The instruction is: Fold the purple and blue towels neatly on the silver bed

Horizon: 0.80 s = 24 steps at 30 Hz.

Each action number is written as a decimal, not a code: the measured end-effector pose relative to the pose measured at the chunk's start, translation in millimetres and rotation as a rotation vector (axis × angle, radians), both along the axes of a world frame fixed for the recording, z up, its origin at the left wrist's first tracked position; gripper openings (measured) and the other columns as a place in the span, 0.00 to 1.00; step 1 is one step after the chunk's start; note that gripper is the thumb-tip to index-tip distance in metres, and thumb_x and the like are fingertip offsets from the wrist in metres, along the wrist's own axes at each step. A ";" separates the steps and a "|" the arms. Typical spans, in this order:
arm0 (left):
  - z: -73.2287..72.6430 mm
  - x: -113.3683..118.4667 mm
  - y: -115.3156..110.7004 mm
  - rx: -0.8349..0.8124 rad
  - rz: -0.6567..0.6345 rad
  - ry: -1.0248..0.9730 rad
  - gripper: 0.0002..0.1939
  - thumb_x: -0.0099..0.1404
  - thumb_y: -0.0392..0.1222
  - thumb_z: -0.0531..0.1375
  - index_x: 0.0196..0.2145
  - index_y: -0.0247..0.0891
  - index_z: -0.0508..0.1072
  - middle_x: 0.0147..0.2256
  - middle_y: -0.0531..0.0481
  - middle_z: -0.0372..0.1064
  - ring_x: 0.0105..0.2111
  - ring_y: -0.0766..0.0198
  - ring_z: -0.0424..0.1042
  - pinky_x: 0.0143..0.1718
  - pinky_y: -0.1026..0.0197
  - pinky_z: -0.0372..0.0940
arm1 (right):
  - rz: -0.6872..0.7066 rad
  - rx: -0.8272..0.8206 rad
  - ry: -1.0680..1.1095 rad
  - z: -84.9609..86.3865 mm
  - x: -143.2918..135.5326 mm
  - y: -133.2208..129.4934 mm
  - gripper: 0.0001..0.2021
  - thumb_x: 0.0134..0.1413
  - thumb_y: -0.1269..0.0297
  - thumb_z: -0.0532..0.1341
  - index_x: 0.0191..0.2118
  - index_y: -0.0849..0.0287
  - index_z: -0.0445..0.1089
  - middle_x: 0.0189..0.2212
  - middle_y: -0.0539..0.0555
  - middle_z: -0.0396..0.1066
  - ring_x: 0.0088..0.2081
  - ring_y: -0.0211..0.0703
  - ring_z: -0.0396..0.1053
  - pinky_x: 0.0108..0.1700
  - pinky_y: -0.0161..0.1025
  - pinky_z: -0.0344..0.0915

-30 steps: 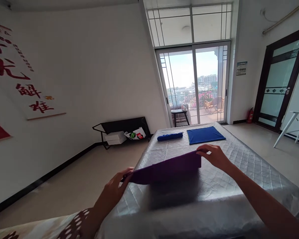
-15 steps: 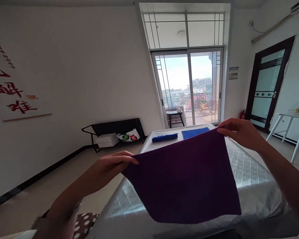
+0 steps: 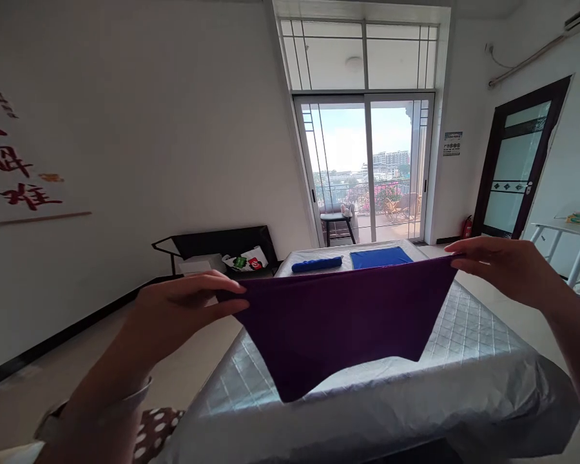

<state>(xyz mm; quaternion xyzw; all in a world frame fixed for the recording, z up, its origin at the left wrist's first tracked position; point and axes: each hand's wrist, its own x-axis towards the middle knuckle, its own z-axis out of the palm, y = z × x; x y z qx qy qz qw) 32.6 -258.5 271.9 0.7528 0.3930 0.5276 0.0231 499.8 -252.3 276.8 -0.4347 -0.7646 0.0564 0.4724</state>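
Plain purple fabric cloth (image 3: 348, 316), held spread above the near part of a silver diamond-quilted table cover (image 3: 483, 332)
Left hand (image 3: 188, 306) and right hand (image 3: 507, 270), each pinching one upper corner between thumb and fingers; top edge wider and more level than half a second ago, hem raised and bowed; rolled blue cloth (image 3: 316, 265) and flat blue cloth (image 3: 379, 257) unmoved on the cover's far end

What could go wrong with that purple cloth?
The purple cloth might slip, because the left hand and right hand only pinch it near its top corners. Its lower edge hangs loose and curved, so it could crease if lowered onto the silver cover.
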 end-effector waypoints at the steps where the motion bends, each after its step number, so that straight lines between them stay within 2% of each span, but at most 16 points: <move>1: 1.9 2.1 -3.8 0.011 -0.004 -0.031 0.10 0.50 0.53 0.73 0.27 0.49 0.80 0.26 0.56 0.76 0.26 0.66 0.74 0.27 0.68 0.72 | -0.012 0.032 -0.013 1.0 1.3 -4.0 0.25 0.51 0.37 0.66 0.44 0.50 0.80 0.36 0.53 0.80 0.36 0.48 0.77 0.39 0.45 0.76; 5: 7.8 6.7 -12.3 -0.016 0.037 -0.178 0.11 0.45 0.50 0.75 0.25 0.49 0.79 0.27 0.58 0.75 0.27 0.68 0.73 0.28 0.70 0.71 | -0.030 0.137 -0.060 7.0 5.1 -14.6 0.20 0.54 0.40 0.65 0.46 0.45 0.80 0.36 0.50 0.79 0.37 0.47 0.76 0.41 0.44 0.76; 9: 9.6 6.8 2.1 -0.172 0.087 -0.229 0.17 0.42 0.54 0.75 0.28 0.46 0.79 0.28 0.56 0.77 0.29 0.65 0.76 0.33 0.64 0.75 | -0.052 0.119 -0.098 7.4 5.5 -2.0 0.20 0.54 0.40 0.65 0.46 0.44 0.80 0.36 0.49 0.79 0.37 0.47 0.76 0.40 0.43 0.75; 14: -2.4 9.9 57.1 -0.441 0.124 -0.060 0.32 0.37 0.63 0.73 0.38 0.42 0.78 0.30 0.53 0.79 0.32 0.57 0.79 0.38 0.55 0.75 | -0.059 -0.065 -0.161 -12.5 1.3 50.3 0.23 0.55 0.39 0.63 0.44 0.51 0.81 0.34 0.52 0.81 0.35 0.46 0.76 0.38 0.41 0.73; 17: -13.1 12.1 97.4 -0.537 0.118 0.053 0.34 0.36 0.65 0.72 0.38 0.42 0.79 0.31 0.51 0.80 0.36 0.53 0.79 0.40 0.56 0.74 | -0.099 -0.144 -0.189 -24.6 -4.1 87.3 0.20 0.56 0.42 0.63 0.40 0.52 0.81 0.31 0.51 0.80 0.31 0.44 0.76 0.35 0.40 0.71; 20: -15.9 14.1 134.7 -0.510 0.125 0.064 0.32 0.40 0.64 0.71 0.38 0.40 0.79 0.33 0.49 0.81 0.37 0.53 0.79 0.41 0.55 0.73 | -0.147 -0.126 -0.198 -25.3 -12.0 121.4 0.16 0.56 0.47 0.64 0.37 0.52 0.81 0.32 0.50 0.80 0.33 0.45 0.76 0.37 0.41 0.70; 24: -4.2 17.3 172.0 -0.337 0.221 0.011 0.24 0.49 0.55 0.68 0.41 0.40 0.78 0.35 0.49 0.81 0.38 0.54 0.79 0.43 0.55 0.72 | -0.158 -0.027 -0.173 -11.2 -24.7 157.3 0.14 0.57 0.51 0.63 0.38 0.53 0.81 0.32 0.51 0.80 0.34 0.46 0.76 0.41 0.43 0.70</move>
